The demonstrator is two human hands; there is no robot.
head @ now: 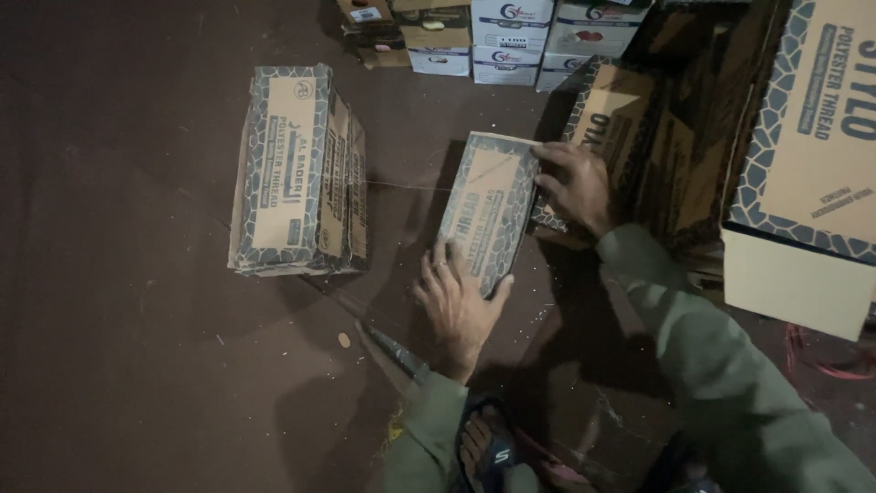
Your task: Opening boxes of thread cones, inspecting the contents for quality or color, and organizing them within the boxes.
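I see my left hand (456,301) gripping the near end of a flattened cardboard box (488,210), thumb on its right edge and fingers spread against the left side. My right hand (575,187) presses flat on its far right corner, fingers extended and together. The box lies on the dark floor (119,347), just beside an opened brown carton (666,137) on my right. A bundle of similar patterned boxes (297,173) lies well apart on the left. Near my left wrist lies something slim, possibly a blade (392,351); the light is poor.
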